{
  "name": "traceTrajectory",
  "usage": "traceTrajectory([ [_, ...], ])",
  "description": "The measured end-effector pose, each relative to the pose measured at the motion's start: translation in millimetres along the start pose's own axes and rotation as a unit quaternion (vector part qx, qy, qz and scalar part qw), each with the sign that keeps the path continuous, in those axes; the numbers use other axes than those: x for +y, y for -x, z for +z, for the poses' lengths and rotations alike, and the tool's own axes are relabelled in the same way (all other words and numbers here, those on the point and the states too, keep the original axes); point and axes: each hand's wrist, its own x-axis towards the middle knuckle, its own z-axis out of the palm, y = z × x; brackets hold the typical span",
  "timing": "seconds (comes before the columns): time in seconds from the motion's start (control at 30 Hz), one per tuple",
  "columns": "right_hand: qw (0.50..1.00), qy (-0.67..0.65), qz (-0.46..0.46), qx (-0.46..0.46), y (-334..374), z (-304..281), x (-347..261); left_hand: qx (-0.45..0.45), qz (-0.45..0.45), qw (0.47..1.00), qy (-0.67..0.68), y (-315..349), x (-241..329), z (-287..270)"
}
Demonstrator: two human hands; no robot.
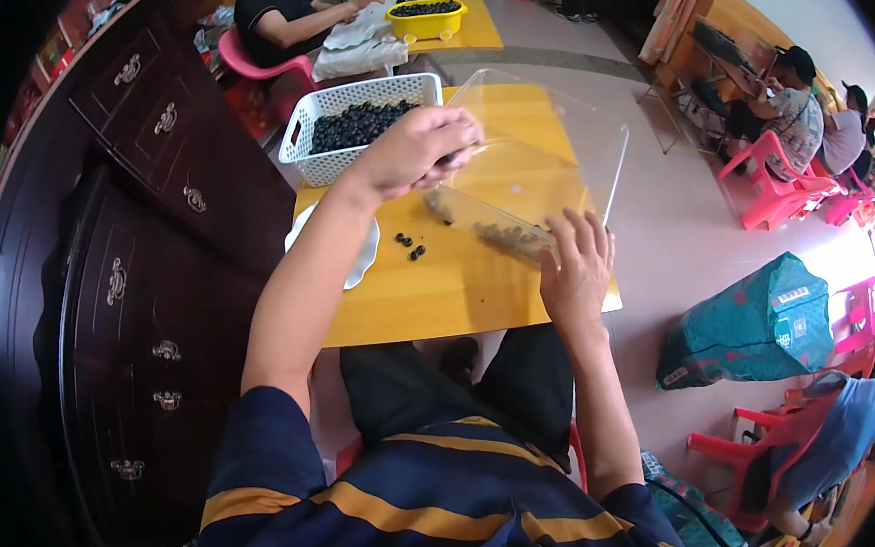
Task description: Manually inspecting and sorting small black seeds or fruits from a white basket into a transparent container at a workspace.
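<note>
A clear plastic box (pixel 538 117) is tilted over the yellow table (pixel 410 310). Brownish small pieces (pixel 512 236) show through its near side. My right hand (pixel 575 265) grips the near right corner of this box, fingers stretched over its edge. Above the box's left side is my left hand (pixel 420 154), its fingers curled together; a bit of something dark shows at the fingertips, too small to name. Several small dark round pieces (pixel 416 253) lie loose on the table between my arms. Behind my left hand stands a white perforated basket (pixel 336 166) with many black round pieces.
A white scalloped plate (pixel 362 263) sits partly under my left forearm. Dark wooden drawers (pixel 155 241) rise close on the left. Across from me, a person (pixel 287 22) sits by a yellow tub (pixel 427 23) of black pieces. A teal bag (pixel 751 324) and pink chairs (pixel 772 178) are on the right.
</note>
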Motion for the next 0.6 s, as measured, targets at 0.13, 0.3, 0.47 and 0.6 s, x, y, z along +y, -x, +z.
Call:
traceTrajectory([
  [0.13,0.995,-0.033,0.002,0.098,15,-6,-14,0.14,0.018,0.987,-0.074,56,-63,0],
  [0.3,0.985,-0.127,-0.067,0.1,44,22,-27,0.271,0.076,0.892,-0.353,84,-175,19],
  [0.47,0.985,-0.155,-0.079,0.007,62,54,-34,0.25,0.065,0.795,-0.549,80,-210,39],
  [0.6,0.981,-0.173,-0.084,-0.039,66,72,-33,0.24,0.118,0.767,-0.584,81,-216,39],
])
